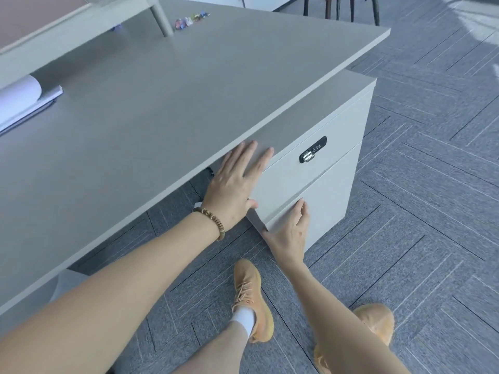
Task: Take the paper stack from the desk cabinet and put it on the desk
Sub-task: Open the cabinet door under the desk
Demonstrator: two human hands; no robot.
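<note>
A light grey desk cabinet [332, 136] stands under the right end of the grey desk [162, 98]. Its upper drawer front [286, 174] carries a black combination lock [312, 149]. My left hand [235, 184], with a bead bracelet on the wrist, lies flat against the upper drawer front, fingers spread, just below the desk edge. My right hand [290, 233] rests on the lower drawer front [321, 203], fingertips at its top edge and thumb at its left corner. Both drawers look closed. No paper stack shows inside the cabinet.
Papers with a white roll [21, 101] lie at the desk's left edge. Small colourful items [189, 20] sit at the desk's back beside a post. Chair legs [351, 9] stand beyond the desk. My orange shoes [248, 300] are on grey carpet tiles.
</note>
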